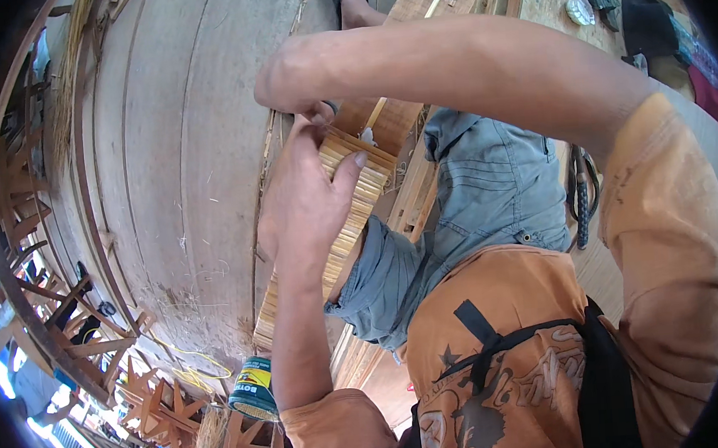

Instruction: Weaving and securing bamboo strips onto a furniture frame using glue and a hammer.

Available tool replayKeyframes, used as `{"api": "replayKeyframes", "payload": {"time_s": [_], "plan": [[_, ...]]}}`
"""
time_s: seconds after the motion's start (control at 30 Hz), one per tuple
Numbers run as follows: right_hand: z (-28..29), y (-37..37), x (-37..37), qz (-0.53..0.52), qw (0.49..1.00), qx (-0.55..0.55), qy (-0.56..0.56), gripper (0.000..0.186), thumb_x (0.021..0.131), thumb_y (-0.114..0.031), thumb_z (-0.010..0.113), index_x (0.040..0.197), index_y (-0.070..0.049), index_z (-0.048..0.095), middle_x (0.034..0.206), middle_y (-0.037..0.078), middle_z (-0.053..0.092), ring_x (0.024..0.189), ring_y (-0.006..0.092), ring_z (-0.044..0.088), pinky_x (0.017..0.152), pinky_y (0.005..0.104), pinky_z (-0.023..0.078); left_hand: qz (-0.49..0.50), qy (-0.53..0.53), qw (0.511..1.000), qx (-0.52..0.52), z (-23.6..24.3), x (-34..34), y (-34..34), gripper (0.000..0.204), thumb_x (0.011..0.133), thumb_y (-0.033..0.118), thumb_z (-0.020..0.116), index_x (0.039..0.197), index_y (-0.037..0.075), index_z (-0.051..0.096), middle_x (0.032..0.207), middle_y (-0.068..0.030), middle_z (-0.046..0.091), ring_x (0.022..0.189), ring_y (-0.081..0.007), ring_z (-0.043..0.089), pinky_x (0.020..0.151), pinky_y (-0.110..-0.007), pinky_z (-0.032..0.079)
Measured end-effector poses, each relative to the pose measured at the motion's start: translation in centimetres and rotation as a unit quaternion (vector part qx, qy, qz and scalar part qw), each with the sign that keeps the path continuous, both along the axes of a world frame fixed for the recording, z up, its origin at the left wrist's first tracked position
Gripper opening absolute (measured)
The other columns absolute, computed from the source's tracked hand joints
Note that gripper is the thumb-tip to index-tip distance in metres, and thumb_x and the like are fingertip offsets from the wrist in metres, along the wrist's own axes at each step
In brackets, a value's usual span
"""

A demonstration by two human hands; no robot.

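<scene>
bold print [257,380] on the label of a yellow-banded dark green can [253,398], pale stylised lettering [549,385] across the chest of an orange shirt [505,289], slanted and creased by folds, small dark marks [623,182] on its right sleeve [666,211], too unclear to read

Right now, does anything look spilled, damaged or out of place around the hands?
Slightly: thin pale scraps lie scattered on the grey plank floor, stray-looking beside the neatly aligned rods of the straw-coloured slatted panel. No clear damage shows.

L hand [302,190] on slatted panel [345,233], thumb nr far edge; R hand [293,87] by far-L corner; grn tin [252,388] nr other end.
</scene>
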State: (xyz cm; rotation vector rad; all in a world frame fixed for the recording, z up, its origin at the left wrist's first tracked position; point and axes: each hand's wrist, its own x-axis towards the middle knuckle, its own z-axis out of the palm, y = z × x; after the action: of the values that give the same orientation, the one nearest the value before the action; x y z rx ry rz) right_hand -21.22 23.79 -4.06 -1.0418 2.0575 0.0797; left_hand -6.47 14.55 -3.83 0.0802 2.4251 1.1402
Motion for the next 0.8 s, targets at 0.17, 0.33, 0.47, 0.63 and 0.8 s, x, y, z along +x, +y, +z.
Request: {"api": "replayKeyframes", "payload": {"time_s": [0.17, 0.33, 0.47, 0.63, 0.8], "plan": [[0.4, -1.5, 0.0, 0.051, 0.993, -0.025, 0.105, 0.024, 0.079, -0.018, 0.073, 0.102, -0.009, 0.075, 0.105, 0.008, 0.073, 0.102, 0.0268, 0.068, 0.079, 0.0442, 0.056, 0.001, 0.073, 0.997, -0.034, 0.1, 0.8, 0.3, 0.05, 0.087, 0.021, 0.067, 0.129, -0.003, 0.052, 0.121, -0.0246, 0.061, 0.112, -0.0409, 0.058, 0.097, -0.042, 0.044], [4.5, 3.7, 1.9, -0.135, 0.758, -0.52, 0.369, 0.011, 0.089, -0.018, 0.062, 0.092, -0.009, 0.067, 0.086, 0.005, 0.066, 0.078, 0.0275, 0.064, 0.072, 0.038, 0.052, 0.029, -0.036, 0.999, -0.013, 1.2, -0.1, 0.1, 0.047, 0.096, 0.034, 0.059, 0.126, -0.001, 0.056, 0.114, -0.0209, 0.063, 0.105, -0.0333, 0.061, 0.094, -0.039, 0.046], [5.1, 14.2, 10.8, -0.322, 0.781, -0.528, 0.084, 0.022, 0.094, -0.025, 0.062, 0.096, -0.003, 0.064, 0.08, 0.01, 0.062, 0.071, 0.0262, 0.059, 0.066, 0.0341, 0.047, 0.07, -0.127, 0.987, 0.064, 1.3, -1.6, 0.4, 0.046, 0.1, 0.039, 0.054, 0.12, -0.003, 0.061, 0.098, -0.0147, 0.066, 0.092, -0.0224, 0.062, 0.087, -0.033, 0.048], [-2.9, 14.3, 17.3, -0.462, 0.82, -0.337, -0.016, 0.023, 0.096, -0.021, 0.058, 0.104, 0.001, 0.062, 0.082, 0.011, 0.065, 0.073, 0.0223, 0.06, 0.07, 0.0361, 0.049, 0.119, -0.198, 0.966, 0.115, 0.5, -2.2, 0.6, 0.044, 0.098, 0.036, 0.058, 0.11, -0.007, 0.064, 0.09, -0.0095, 0.068, 0.081, -0.0153, 0.063, 0.076, -0.028, 0.051], [-7.8, 10.8, 17.9, -0.507, 0.7, -0.455, -0.213, 0.027, 0.101, -0.023, 0.052, 0.111, 0.002, 0.059, 0.077, 0.007, 0.058, 0.07, 0.0174, 0.057, 0.066, 0.0321, 0.048, 0.155, -0.356, 0.896, 0.217, 0.1, -3.8, -0.6, 0.04, 0.096, 0.034, 0.062, 0.107, -0.004, 0.065, 0.093, -0.0106, 0.069, 0.081, -0.0134, 0.066, 0.072, -0.027, 0.054]]}}
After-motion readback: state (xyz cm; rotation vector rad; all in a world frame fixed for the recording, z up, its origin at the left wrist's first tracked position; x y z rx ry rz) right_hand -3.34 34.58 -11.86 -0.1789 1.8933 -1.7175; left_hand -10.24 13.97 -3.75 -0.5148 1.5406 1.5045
